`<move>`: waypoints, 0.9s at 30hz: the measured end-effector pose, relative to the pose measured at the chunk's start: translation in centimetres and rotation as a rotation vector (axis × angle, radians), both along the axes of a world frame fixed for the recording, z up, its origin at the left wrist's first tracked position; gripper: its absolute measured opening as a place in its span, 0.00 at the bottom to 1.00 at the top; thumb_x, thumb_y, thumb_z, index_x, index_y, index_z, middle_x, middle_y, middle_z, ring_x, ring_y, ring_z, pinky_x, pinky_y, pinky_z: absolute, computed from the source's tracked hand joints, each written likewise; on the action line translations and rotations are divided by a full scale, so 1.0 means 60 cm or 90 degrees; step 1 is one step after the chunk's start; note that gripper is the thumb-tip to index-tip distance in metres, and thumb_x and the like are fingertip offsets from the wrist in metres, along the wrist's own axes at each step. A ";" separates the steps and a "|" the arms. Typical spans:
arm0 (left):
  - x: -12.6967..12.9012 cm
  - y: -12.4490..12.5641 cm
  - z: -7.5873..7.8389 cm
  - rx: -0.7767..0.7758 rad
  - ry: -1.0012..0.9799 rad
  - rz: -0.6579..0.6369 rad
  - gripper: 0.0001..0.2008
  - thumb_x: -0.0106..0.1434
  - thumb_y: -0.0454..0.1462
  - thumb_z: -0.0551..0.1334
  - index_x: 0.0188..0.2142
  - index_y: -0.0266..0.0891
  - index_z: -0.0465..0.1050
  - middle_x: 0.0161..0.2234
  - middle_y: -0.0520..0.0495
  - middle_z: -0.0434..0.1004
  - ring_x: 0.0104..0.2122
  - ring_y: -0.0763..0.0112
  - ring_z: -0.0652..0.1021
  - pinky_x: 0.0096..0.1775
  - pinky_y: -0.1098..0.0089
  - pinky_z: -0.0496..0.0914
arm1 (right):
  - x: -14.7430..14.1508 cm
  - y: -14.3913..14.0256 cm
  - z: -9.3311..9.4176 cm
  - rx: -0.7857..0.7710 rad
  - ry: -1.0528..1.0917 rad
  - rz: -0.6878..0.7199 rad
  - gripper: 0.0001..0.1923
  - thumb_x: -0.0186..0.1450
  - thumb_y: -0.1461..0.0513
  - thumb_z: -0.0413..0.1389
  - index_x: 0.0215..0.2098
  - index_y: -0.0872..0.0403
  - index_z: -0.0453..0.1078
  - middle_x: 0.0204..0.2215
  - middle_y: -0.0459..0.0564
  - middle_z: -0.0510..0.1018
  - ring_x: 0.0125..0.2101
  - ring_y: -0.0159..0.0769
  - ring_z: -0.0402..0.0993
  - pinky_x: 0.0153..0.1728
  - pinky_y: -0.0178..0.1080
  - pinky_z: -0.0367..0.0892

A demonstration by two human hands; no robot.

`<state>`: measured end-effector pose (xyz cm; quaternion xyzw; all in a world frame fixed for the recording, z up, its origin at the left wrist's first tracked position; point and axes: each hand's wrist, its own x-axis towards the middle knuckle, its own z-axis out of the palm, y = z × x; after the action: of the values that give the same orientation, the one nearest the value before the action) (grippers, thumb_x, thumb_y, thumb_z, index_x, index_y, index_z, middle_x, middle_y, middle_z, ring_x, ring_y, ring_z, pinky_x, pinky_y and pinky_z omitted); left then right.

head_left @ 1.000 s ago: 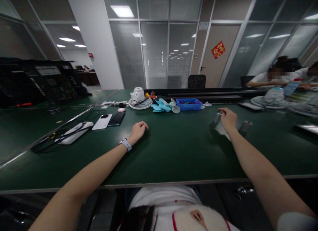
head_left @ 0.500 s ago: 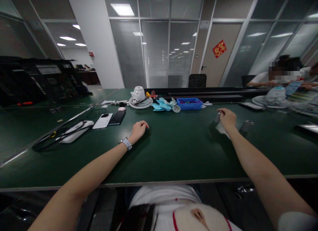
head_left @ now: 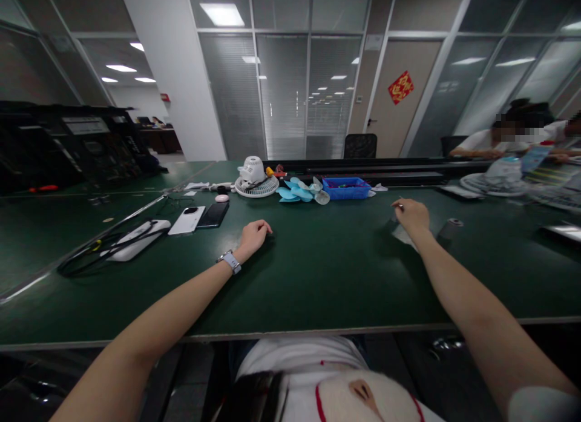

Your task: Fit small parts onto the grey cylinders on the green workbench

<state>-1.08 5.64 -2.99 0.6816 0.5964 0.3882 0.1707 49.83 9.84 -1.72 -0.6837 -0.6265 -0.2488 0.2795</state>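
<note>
My left hand (head_left: 255, 237), with a watch (head_left: 230, 261) on its wrist, rests on the green table, fingers loosely curled together and nothing visible in them. Farther right, my right hand (head_left: 413, 215) has its fingertips pinched on something small that I cannot make out. Below those fingertips is a grey, roughly cylindrical piece (head_left: 393, 217), partly hidden by the hand. A pale sheet, perhaps paper (head_left: 403, 235), lies under the right hand. Just right of that hand, another grey cylindrical piece (head_left: 452, 228) stands on the table.
Toward the back are a white fan part (head_left: 252, 171), blue fan blades (head_left: 297, 191) and a blue tray (head_left: 347, 190) of small items. On the left lie two phones (head_left: 187, 221) and a white device (head_left: 136, 243) with black cables. Another person (head_left: 481, 143) sits at far right.
My right hand has shifted slightly left, its fingertips now bent down and closed over the small thing. My left hand has stayed in place.
</note>
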 end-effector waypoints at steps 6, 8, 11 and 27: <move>0.002 0.000 0.000 0.004 0.009 -0.002 0.12 0.58 0.36 0.52 0.26 0.40 0.74 0.29 0.49 0.80 0.32 0.66 0.77 0.36 0.69 0.65 | 0.000 0.002 -0.005 0.007 0.015 -0.018 0.15 0.64 0.63 0.49 0.39 0.55 0.78 0.40 0.56 0.80 0.35 0.42 0.72 0.38 0.41 0.63; 0.002 0.000 -0.001 0.007 0.009 -0.004 0.12 0.58 0.36 0.52 0.26 0.41 0.74 0.29 0.49 0.80 0.32 0.66 0.77 0.36 0.69 0.65 | 0.001 0.002 -0.007 0.032 0.031 -0.010 0.15 0.64 0.63 0.49 0.40 0.55 0.78 0.41 0.56 0.79 0.37 0.42 0.73 0.38 0.41 0.63; 0.001 0.001 -0.003 0.003 0.009 -0.005 0.13 0.58 0.36 0.52 0.26 0.41 0.75 0.30 0.49 0.80 0.32 0.66 0.77 0.36 0.69 0.66 | 0.001 0.000 -0.010 0.064 0.055 -0.014 0.16 0.64 0.62 0.49 0.41 0.55 0.78 0.42 0.57 0.79 0.38 0.42 0.73 0.38 0.41 0.64; 0.004 -0.004 0.005 -0.012 0.016 0.001 0.13 0.58 0.35 0.52 0.26 0.41 0.75 0.30 0.49 0.80 0.32 0.65 0.77 0.36 0.69 0.67 | 0.002 0.001 -0.015 0.055 0.133 -0.052 0.15 0.65 0.57 0.51 0.43 0.53 0.76 0.40 0.56 0.79 0.38 0.44 0.73 0.39 0.43 0.64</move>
<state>-0.85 5.42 -2.71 0.6841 0.6028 0.3742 0.1695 49.94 9.90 -2.59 -0.7183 -0.5542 -0.2139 0.3621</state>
